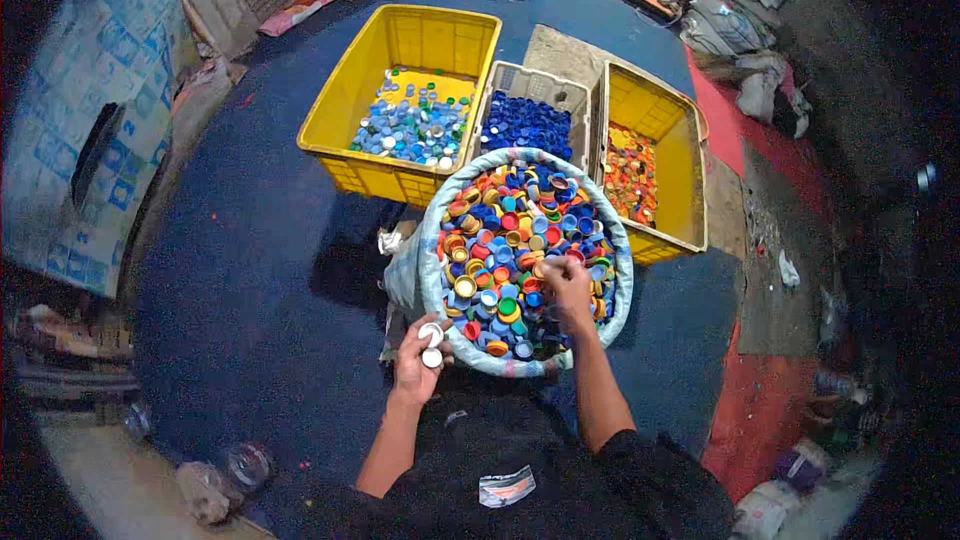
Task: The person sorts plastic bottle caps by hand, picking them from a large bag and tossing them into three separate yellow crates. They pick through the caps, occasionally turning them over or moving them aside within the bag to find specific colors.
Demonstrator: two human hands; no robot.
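Holding white caps: left hand, beside the round container
Mixed caps: heaped inside that container
Right hand: fingers bent over mixed caps; cannot tell whether it grasps one

Colourful caps inside cloth-rimmed container

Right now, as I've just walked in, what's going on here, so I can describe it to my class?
A person is handling plastic caps. The left hand holds a few white caps beside a round, cloth-rimmed container full of mixed-colour caps. The right hand is over that pile; whether it grips one is unclear. Beyond stand a yellow crate with mostly light-blue caps, a pale crate of dark-blue caps, and another yellow crate with orange-red caps.
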